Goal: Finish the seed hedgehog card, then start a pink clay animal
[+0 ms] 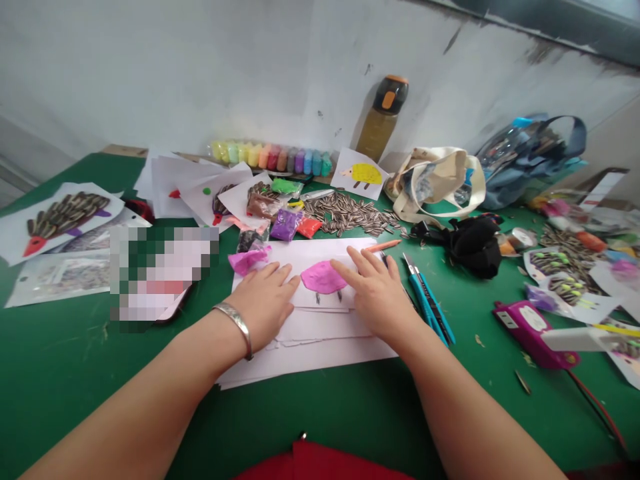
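Observation:
A pink clay shape [323, 277] is spread on a white sheet of paper [320, 333] lying on the green table [75, 360]. My left hand [264, 300], with a silver bracelet at the wrist, lies flat on the paper just left of the clay, fingers stretched out. My right hand [376, 288] lies flat on the paper at the clay's right edge, fingers spread, fingertips touching the clay. Neither hand holds anything.
A pile of sunflower seeds [350, 215] and small clay bags [286, 223] lie behind the paper. Blue-handled tools [430, 303] and an orange pencil [383, 246] lie to the right. A bottle [383, 117], tote bags [435, 180], a pink glue gun [535, 330] and seed pictures [63, 217] surround them.

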Available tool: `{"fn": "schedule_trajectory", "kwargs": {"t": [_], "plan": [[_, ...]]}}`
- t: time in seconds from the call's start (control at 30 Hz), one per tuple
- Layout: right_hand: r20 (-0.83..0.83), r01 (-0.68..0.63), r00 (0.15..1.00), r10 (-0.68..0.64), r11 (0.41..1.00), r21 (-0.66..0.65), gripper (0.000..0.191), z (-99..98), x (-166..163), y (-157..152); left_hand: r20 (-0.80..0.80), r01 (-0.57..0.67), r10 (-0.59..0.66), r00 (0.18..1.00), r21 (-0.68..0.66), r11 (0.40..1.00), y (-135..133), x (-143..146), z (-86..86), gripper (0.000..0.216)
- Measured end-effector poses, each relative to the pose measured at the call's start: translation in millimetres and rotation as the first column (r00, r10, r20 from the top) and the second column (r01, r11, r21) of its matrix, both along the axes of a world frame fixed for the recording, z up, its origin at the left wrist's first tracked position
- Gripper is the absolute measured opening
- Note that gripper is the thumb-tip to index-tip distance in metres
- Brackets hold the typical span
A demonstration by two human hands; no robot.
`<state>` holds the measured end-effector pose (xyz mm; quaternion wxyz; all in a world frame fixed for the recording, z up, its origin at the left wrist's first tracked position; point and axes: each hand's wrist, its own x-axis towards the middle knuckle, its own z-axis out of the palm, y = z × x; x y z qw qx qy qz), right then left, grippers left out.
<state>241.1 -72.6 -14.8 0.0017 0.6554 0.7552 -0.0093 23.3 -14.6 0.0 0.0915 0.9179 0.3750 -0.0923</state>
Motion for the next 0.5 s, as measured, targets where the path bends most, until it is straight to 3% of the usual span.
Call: {"fn": "schedule_trajectory", "kwargs": {"t": [0.13, 0.5], "plan": [[0.019, -0.028, 0.999, 0.029, 0.998, -0.054, 0.062, 1.9, 1.0, -0.3, -0.001, 0.004, -0.004, 1.000, -0.003, 1.000, 0.7, -0.9, -1.4, 0.045], [0.051, -0.006, 0.999, 0.008, 0.999, -0.038, 0.058, 8.9, 8.5, -4.7, -0.021, 0.007, -0.007, 1.000, 0.000, 1.000, -0.3, -0.9, -0.7, 0.047]]}}
